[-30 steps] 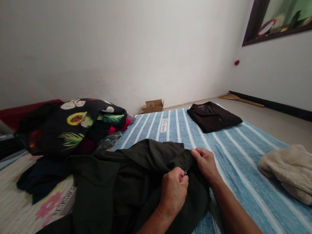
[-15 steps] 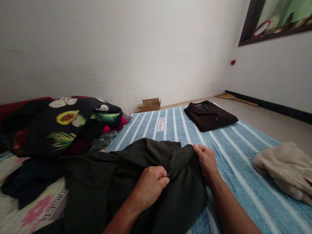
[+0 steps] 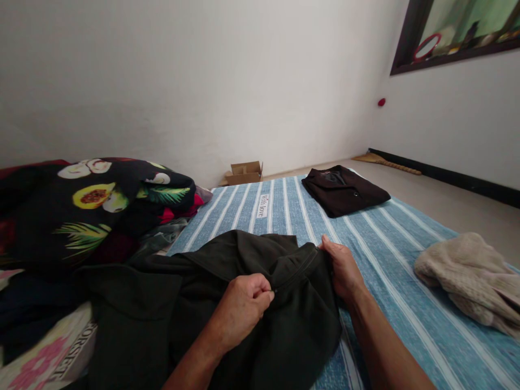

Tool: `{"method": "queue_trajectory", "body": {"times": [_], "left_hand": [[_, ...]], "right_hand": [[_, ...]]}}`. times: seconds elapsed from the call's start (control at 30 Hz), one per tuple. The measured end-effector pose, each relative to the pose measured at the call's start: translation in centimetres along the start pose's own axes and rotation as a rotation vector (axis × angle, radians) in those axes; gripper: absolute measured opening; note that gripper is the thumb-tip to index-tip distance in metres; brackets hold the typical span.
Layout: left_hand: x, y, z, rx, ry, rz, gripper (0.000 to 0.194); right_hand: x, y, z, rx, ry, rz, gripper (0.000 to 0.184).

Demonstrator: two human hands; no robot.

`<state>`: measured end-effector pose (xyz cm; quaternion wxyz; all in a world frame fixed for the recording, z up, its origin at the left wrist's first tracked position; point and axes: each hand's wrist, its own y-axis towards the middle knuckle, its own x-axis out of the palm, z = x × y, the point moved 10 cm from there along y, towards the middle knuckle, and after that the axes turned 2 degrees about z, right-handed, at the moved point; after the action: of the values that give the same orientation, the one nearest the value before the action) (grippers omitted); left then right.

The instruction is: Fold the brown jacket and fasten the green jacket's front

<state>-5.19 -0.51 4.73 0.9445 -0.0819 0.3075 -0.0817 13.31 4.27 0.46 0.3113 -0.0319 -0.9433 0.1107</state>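
Observation:
A dark jacket (image 3: 300, 325), almost black-green, lies loosely spread across the front of the bed. My left hand (image 3: 241, 309) is closed in a pinch on its zipper (image 3: 294, 273), at the small pull. At the zipper's far end, my right hand (image 3: 341, 268) grips the jacket's edge between thumb and fingers. Between the two hands the zipper line runs slanted and fairly taut. One part of the jacket (image 3: 134, 314) hangs to the left, over a printed cloth.
Beyond lies a folded dark brown garment (image 3: 345, 195) on the blue striped sheet (image 3: 382, 260). A beige knitted item (image 3: 467, 276) is at right. Piled clothes with a fruit-print cloth (image 3: 122, 200) fill the left. A cardboard box (image 3: 246, 173) stands by the wall.
My left hand has shifted slightly left with the zipper pull, so the gap between my hands is a little wider. The view has turned slightly right.

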Motion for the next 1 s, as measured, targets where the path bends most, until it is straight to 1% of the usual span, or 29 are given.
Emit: {"method": "queue_trajectory", "body": {"times": [0.2,0.27,0.37,0.47,0.53,0.73,0.87,1.0], "left_hand": [[0.1,0.1,-0.5,-0.014,0.002,-0.003,0.014],[0.1,0.1,-0.5,-0.012,0.006,0.003,0.013],[-0.1,0.2,-0.4,-0.009,0.028,0.016,0.012],[-0.4,0.2,-0.1,-0.005,0.051,0.042,0.012],[-0.6,0.2,0.0,-0.011,0.049,0.061,0.011],[-0.8,0.1,0.4,-0.058,-0.019,0.091,0.008],[-0.8,-0.1,0.9,-0.111,-0.068,0.083,0.006],[-0.8,-0.3,0.8,-0.152,-0.1,0.064,0.005]], "right_hand": [[0.0,-0.1,0.2,0.04,-0.029,-0.003,0.041],[0.5,-0.1,0.5,0.056,-0.016,-0.067,0.04],[1.4,-0.3,1.1,0.078,-0.053,-0.183,0.032],[1.5,-0.4,2.0,0.122,-0.097,-0.227,0.024],[1.4,-0.3,2.3,0.13,-0.09,-0.213,0.023],[0.6,0.2,1.6,0.055,-0.067,-0.116,0.023],[0.2,0.3,1.3,0.041,-0.058,-0.066,0.022],[-0.1,0.3,1.1,0.044,-0.064,-0.031,0.021]]}}
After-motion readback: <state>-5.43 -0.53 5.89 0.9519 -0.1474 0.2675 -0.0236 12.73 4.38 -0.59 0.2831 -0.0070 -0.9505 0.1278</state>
